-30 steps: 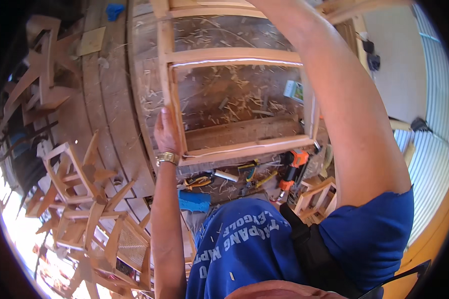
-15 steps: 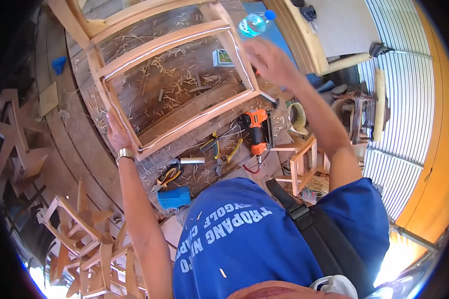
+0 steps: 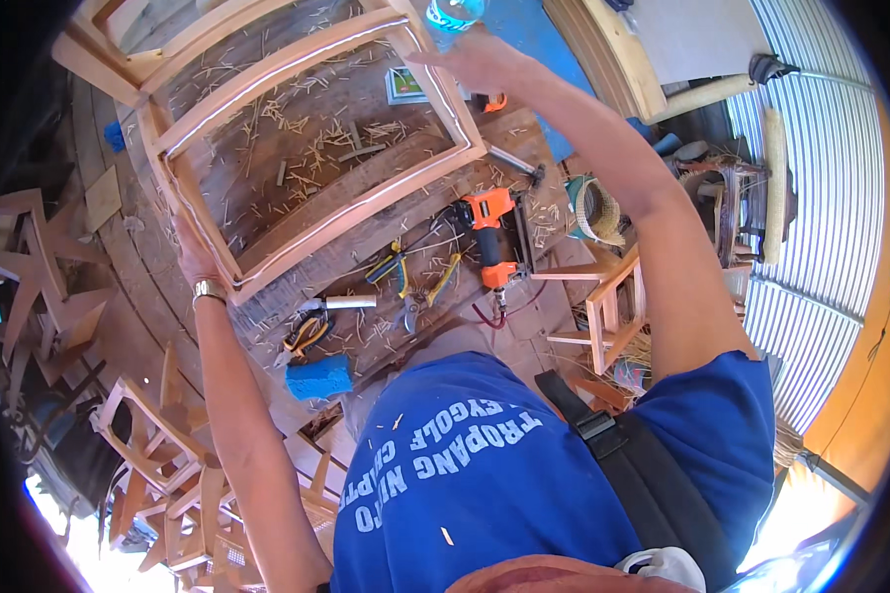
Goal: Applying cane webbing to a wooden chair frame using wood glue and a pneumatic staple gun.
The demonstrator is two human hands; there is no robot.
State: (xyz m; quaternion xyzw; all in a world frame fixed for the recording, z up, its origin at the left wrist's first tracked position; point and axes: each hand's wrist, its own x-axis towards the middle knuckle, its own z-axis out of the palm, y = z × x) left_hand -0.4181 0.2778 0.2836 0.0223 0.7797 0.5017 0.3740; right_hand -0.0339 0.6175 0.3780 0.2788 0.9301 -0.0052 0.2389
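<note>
A wooden chair frame (image 3: 351,210) lies tilted across the low bench in front of me, a thin white line running along the inner edge of its rectangular opening. My left hand (image 3: 197,255), with a watch at the wrist, is wrapped round the near-left corner of that frame. At the opposite rail my right hand (image 3: 480,65) reaches in from the right, its fingers stretched toward the wood. Some of those fingers are hidden, and I see nothing held in them. A clear bottle with blue-green liquid (image 3: 455,12) is just beyond this hand.
On the bench are an orange nail gun (image 3: 494,232), a hammer (image 3: 514,163), yellow-handled pliers (image 3: 443,282), more pliers (image 3: 309,334) and a blue sponge (image 3: 318,378). Thin shavings are scattered about. Small wooden frames stand at right (image 3: 613,301) and lower left (image 3: 163,435).
My right hand has moved left and away from me, its fingers now closer to the rail. My left hand keeps its hold. The whole view has shifted slightly.
</note>
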